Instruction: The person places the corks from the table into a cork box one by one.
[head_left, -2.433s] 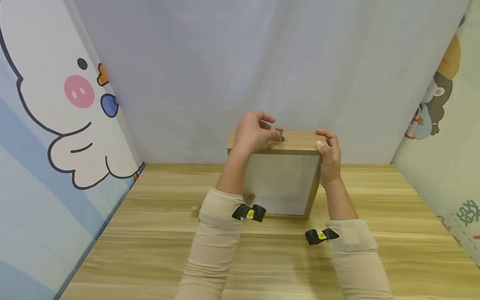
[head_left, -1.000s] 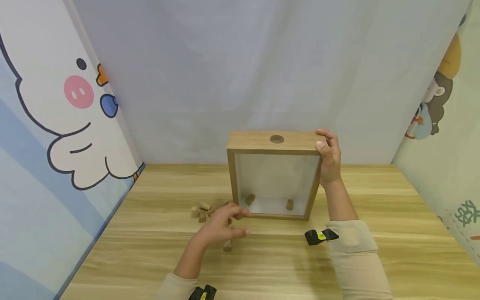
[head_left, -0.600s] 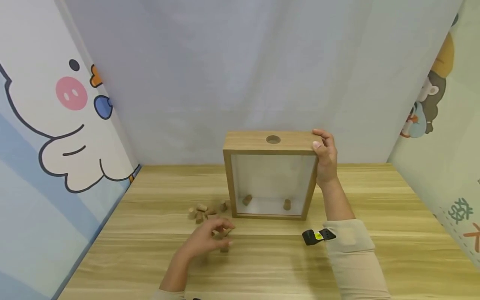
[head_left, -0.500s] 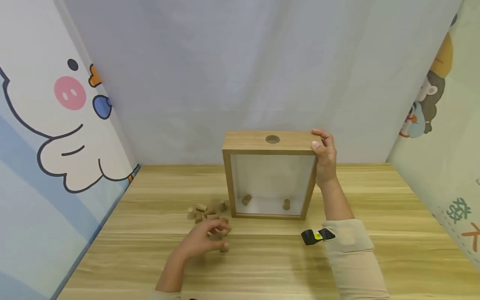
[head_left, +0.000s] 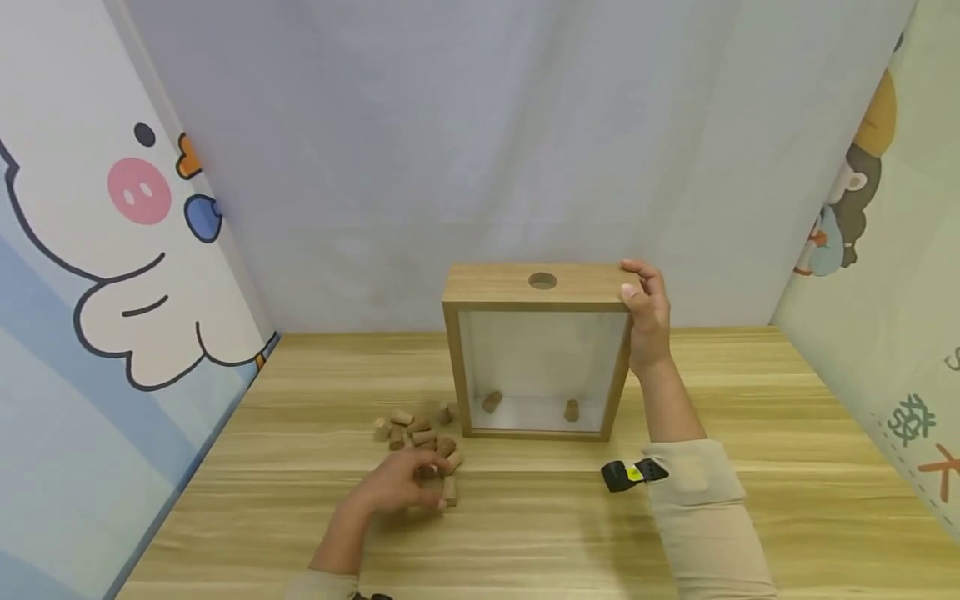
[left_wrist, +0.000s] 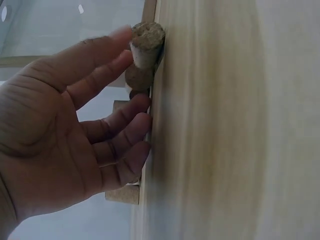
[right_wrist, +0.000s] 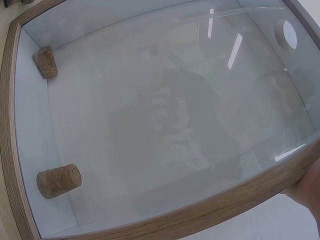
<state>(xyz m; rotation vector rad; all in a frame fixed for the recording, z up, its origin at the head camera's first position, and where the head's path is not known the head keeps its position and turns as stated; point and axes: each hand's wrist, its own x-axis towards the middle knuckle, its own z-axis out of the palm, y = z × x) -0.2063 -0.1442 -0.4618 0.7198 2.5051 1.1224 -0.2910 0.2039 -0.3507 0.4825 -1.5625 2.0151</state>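
My left hand (head_left: 401,482) is low over the table beside a loose pile of cork stoppers (head_left: 423,437). Its thumb and forefinger are spread apart, with the tips right by the nearest cork (head_left: 450,490). In the left wrist view that cork (left_wrist: 148,42) stands just past the fingertips, and the other fingers are loosely bent. My right hand (head_left: 649,321) grips the upper right corner of an upright wooden display box (head_left: 495,287), thumb on top. The box has a clear front and a round hole (head_left: 543,281) in its top. Two corks (right_wrist: 59,180) lie inside on its floor.
The wood-grain table (head_left: 540,533) runs back to a pale grey curtain (head_left: 450,150). Cartoon-printed panels (head_left: 135,275) stand along both sides. The pile of corks spreads just left of the box's lower left corner.
My left hand has left the hole in the box's top and come down to the corks at lower left. A second cork now shows inside the box. My right hand keeps its grip.
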